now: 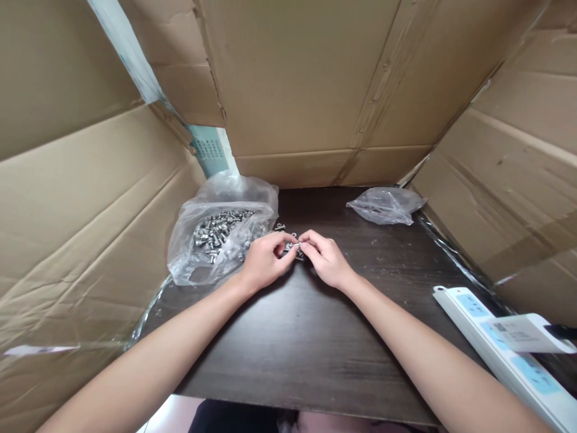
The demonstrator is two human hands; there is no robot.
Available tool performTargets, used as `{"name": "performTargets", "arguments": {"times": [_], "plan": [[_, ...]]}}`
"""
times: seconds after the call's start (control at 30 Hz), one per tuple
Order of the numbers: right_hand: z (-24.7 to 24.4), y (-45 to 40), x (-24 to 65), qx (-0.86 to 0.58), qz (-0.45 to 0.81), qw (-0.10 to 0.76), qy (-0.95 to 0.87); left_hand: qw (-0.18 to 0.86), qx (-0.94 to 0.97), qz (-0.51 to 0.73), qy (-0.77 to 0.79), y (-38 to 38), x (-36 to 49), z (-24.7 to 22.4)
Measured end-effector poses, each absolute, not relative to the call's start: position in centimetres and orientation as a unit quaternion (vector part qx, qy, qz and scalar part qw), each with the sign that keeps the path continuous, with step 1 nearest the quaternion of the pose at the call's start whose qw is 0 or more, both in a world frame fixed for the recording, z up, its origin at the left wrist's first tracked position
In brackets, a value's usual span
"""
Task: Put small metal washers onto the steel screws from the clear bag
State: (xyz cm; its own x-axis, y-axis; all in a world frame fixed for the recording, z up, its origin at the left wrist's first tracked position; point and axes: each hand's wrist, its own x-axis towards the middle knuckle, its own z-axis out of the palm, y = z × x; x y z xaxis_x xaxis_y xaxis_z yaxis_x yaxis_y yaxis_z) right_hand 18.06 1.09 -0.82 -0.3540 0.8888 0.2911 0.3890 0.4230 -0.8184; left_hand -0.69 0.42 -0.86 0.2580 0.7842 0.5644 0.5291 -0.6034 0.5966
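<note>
My left hand and my right hand meet over the middle of the table, thumbs and forefingers pinched. Between the fingertips is a small shiny metal piece, with both hands closed on it. Its exact kind is too small to make out. More small metal pieces lie on the table just behind and under the fingers, partly hidden by them. Left of my left hand stands an open clear plastic bag, holding a heap of silvery, bolt-like metal parts.
The dark wooden table is walled by cardboard at the back and both sides. A crumpled clear bag lies at the back right. A white power strip with a plugged-in adapter runs along the right.
</note>
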Motion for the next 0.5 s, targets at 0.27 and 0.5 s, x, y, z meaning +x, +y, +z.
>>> {"name": "performTargets", "arguments": {"times": [0.27,0.5], "plan": [[-0.71,1.10,17.97,-0.419,0.311,0.374,-0.767,0.146,0.783,0.437,0.419,0.44,-0.68,-0.92],[-0.57,1.02,17.96,-0.419,0.319,0.378,-0.761,0.145,0.781,0.441,0.417,0.48,-0.70,-0.96]]}}
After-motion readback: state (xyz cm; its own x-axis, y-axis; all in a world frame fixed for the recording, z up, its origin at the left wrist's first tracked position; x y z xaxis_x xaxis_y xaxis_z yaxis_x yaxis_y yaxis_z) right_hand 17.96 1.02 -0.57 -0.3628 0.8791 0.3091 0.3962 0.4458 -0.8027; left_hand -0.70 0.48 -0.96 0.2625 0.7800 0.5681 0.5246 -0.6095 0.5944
